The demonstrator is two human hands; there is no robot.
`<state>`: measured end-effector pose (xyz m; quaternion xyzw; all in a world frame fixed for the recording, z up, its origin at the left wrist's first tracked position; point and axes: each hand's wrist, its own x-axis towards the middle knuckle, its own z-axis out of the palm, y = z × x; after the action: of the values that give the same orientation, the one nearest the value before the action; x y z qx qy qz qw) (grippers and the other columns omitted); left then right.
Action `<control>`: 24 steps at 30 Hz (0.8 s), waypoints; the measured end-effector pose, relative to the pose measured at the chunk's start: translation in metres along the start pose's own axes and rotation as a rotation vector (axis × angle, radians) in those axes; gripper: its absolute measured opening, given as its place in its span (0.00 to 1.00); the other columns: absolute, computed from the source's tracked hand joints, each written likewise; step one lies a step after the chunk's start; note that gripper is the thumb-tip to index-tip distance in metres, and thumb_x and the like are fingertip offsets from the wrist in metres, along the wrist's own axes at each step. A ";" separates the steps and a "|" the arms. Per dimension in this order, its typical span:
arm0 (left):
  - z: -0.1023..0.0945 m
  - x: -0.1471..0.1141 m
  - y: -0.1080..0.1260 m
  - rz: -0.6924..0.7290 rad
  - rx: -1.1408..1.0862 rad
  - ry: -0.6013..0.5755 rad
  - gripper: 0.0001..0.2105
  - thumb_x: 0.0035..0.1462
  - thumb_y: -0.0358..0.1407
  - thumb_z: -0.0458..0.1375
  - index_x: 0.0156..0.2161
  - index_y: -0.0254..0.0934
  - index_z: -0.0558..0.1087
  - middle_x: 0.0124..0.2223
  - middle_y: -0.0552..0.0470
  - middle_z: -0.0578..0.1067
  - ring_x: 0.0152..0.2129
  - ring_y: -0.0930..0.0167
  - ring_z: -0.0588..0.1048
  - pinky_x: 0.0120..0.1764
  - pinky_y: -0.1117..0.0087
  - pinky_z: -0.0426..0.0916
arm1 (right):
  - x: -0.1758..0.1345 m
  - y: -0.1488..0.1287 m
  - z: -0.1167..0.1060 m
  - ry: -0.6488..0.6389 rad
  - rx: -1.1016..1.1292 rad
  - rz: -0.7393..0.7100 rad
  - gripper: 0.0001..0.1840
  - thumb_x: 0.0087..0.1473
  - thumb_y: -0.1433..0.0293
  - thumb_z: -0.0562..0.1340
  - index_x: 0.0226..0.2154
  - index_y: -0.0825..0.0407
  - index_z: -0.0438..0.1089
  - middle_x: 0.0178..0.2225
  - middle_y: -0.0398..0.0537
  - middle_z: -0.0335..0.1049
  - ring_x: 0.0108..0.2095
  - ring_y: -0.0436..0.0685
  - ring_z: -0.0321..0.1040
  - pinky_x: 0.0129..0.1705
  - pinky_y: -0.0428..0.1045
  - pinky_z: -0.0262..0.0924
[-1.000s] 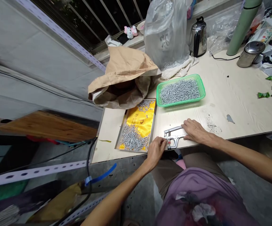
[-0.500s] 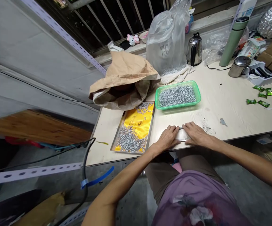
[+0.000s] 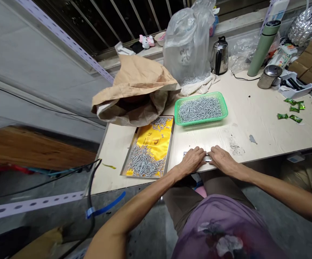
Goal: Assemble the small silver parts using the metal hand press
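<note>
Near the table's front edge, my left hand (image 3: pixel 192 160) and my right hand (image 3: pixel 221 160) are closed on narrow silvery metal strips (image 3: pixel 207 158). These lie close together across the gap between my hands, and one end sticks out left of my left hand. My fingers cover most of their length, so their exact kind cannot be made out. To the left is a shallow tray (image 3: pixel 170 144) with a yellow printed bag (image 3: pixel 156 138) and many loose screws (image 3: pixel 144 162). Beyond my hands stands a green plastic basket (image 3: pixel 202 123) full of similar screws (image 3: pixel 201 109).
A brown paper bag (image 3: pixel 137 81) gapes open behind the tray. Along the back stand a clear plastic bag (image 3: pixel 187 46), a steel kettle (image 3: pixel 220 55), a green flask (image 3: pixel 264 48) and a steel cup (image 3: pixel 269 76). Several green-wrapped sweets (image 3: pixel 295 118) lie at the right.
The two metal strips, earlier apart with a gap between them, are now close together. Both hands have drawn in around them. The whole view has shifted slightly.
</note>
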<state>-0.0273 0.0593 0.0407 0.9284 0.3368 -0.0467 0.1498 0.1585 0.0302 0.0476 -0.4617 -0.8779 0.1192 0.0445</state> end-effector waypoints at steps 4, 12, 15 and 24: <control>0.005 0.000 0.004 -0.008 0.013 -0.017 0.09 0.64 0.38 0.49 0.39 0.35 0.68 0.38 0.47 0.70 0.40 0.65 0.67 0.38 0.66 0.64 | -0.006 -0.006 0.011 0.057 0.046 0.024 0.04 0.57 0.76 0.60 0.30 0.54 0.67 0.31 0.48 0.66 0.36 0.56 0.62 0.36 0.48 0.56; 0.005 0.000 0.003 -0.077 -0.021 0.028 0.09 0.62 0.39 0.52 0.43 0.36 0.68 0.42 0.46 0.71 0.42 0.64 0.69 0.41 0.64 0.67 | -0.010 -0.007 0.010 0.112 0.020 0.046 0.05 0.57 0.75 0.59 0.38 0.55 0.69 0.37 0.53 0.68 0.40 0.59 0.63 0.40 0.51 0.61; 0.014 -0.005 0.007 -0.150 -0.049 0.181 0.18 0.61 0.40 0.55 0.53 0.36 0.64 0.51 0.42 0.70 0.49 0.62 0.68 0.50 0.59 0.66 | -0.005 0.013 0.003 0.135 0.065 -0.027 0.20 0.56 0.69 0.62 0.51 0.58 0.64 0.47 0.58 0.67 0.48 0.62 0.61 0.47 0.53 0.61; 0.059 -0.014 0.063 -0.076 -0.156 0.442 0.24 0.63 0.47 0.49 0.59 0.36 0.61 0.61 0.39 0.64 0.63 0.59 0.56 0.60 0.51 0.56 | 0.036 0.039 -0.002 0.176 -0.037 0.018 0.13 0.58 0.72 0.57 0.45 0.53 0.70 0.45 0.57 0.68 0.46 0.63 0.59 0.43 0.54 0.58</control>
<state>0.0034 -0.0131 0.0031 0.8883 0.3988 0.1782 0.1416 0.1700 0.0813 0.0388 -0.4791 -0.8683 0.0624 0.1121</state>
